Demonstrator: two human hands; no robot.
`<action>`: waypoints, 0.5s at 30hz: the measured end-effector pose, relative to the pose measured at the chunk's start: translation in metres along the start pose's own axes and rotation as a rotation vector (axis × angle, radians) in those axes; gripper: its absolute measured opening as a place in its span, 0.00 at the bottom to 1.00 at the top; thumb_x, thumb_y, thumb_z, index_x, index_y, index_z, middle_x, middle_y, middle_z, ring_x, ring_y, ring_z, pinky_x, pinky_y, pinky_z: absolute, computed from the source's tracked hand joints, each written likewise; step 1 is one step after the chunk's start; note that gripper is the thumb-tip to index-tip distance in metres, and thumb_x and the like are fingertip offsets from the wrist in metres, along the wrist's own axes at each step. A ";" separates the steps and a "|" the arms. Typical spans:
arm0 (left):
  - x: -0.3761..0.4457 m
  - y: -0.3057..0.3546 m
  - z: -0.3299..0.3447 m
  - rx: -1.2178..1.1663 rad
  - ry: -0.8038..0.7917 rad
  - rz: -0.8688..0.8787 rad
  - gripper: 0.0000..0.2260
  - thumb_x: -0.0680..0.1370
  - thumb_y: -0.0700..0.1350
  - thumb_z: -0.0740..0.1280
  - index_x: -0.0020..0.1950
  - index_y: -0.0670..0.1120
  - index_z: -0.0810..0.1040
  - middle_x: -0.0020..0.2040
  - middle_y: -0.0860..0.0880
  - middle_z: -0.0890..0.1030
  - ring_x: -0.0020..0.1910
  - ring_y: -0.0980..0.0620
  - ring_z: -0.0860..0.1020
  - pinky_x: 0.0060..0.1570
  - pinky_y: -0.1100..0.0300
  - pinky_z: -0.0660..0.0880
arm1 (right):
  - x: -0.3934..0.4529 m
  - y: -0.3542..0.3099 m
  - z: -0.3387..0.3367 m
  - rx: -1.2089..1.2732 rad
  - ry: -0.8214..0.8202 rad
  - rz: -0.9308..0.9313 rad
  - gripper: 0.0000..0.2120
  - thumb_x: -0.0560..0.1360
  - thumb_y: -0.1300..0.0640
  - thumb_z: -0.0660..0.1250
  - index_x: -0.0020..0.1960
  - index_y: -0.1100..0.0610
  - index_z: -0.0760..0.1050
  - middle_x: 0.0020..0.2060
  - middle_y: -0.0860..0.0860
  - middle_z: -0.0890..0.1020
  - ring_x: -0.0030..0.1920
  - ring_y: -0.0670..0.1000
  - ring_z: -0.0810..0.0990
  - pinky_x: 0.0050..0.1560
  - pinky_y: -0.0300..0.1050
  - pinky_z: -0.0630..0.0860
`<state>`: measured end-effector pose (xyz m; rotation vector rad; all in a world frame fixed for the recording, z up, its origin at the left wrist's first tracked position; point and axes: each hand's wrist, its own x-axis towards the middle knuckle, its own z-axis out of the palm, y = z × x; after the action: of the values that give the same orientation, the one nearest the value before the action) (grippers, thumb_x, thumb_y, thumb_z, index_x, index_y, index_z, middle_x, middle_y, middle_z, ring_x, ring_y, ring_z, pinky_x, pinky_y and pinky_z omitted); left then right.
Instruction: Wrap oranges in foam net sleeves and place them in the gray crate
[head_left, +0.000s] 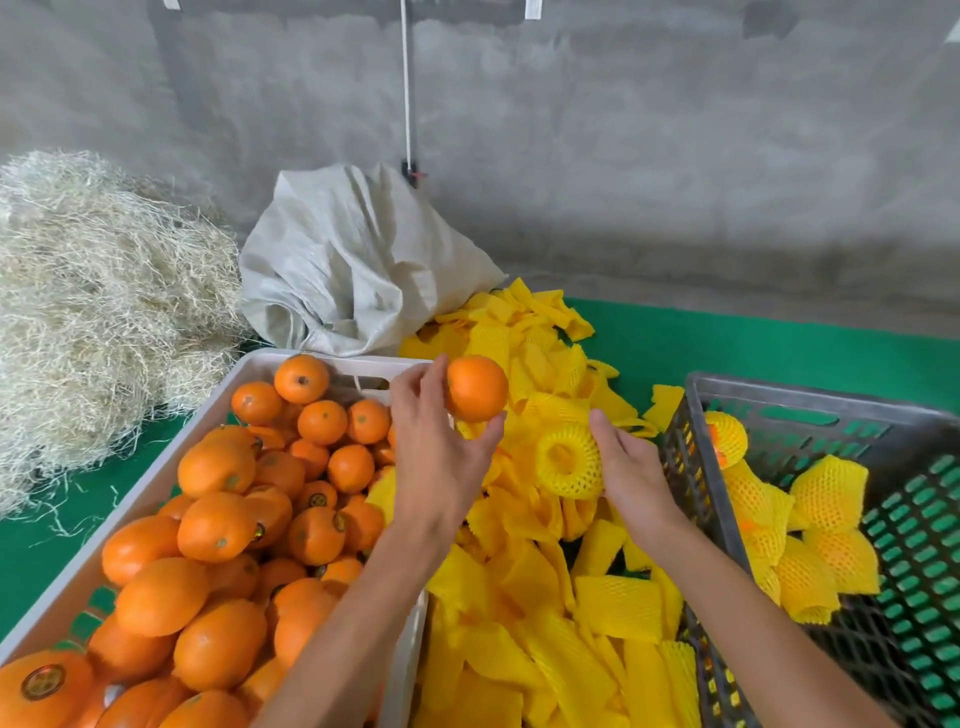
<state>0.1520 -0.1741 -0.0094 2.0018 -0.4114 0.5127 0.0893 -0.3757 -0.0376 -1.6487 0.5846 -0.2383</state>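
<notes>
Mid-frame: left hand (436, 447) fingers curl round an orange (477, 387); right hand (626, 467) fingers hold a sleeve (569, 461) stretched open, prob. to receive it.

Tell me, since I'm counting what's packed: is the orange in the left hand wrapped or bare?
Bare. The orange in the left hand shows plain peel; the right hand holds an open, empty sleeve.

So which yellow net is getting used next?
Find the big yellow pile of foam nets between the two crates. Near its middle, the right hand holds one net sleeve. Unlike the flat nets around it, this one is stretched open into a round ring.
</notes>
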 end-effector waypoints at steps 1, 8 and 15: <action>-0.005 0.010 0.007 -0.134 -0.099 -0.085 0.37 0.68 0.57 0.81 0.73 0.51 0.72 0.66 0.52 0.71 0.62 0.59 0.73 0.60 0.71 0.71 | -0.001 0.000 0.001 -0.010 0.020 -0.052 0.29 0.81 0.35 0.59 0.53 0.61 0.81 0.42 0.58 0.85 0.44 0.56 0.84 0.50 0.47 0.80; -0.035 0.022 0.043 -0.914 -0.736 -0.720 0.43 0.56 0.69 0.82 0.66 0.51 0.82 0.62 0.54 0.84 0.66 0.52 0.78 0.67 0.46 0.74 | -0.006 -0.006 -0.004 0.054 0.040 -0.243 0.24 0.84 0.41 0.57 0.39 0.58 0.71 0.30 0.51 0.72 0.33 0.46 0.73 0.37 0.39 0.70; -0.032 0.010 0.038 -1.086 -0.758 -0.845 0.45 0.55 0.65 0.85 0.68 0.51 0.77 0.62 0.49 0.85 0.59 0.51 0.84 0.55 0.55 0.80 | -0.004 -0.002 -0.001 -0.120 -0.033 -0.293 0.28 0.83 0.38 0.56 0.47 0.63 0.77 0.38 0.61 0.76 0.40 0.49 0.75 0.45 0.51 0.73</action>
<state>0.1263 -0.2097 -0.0343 1.0363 -0.1687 -0.8728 0.0860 -0.3748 -0.0346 -1.8506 0.3353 -0.3944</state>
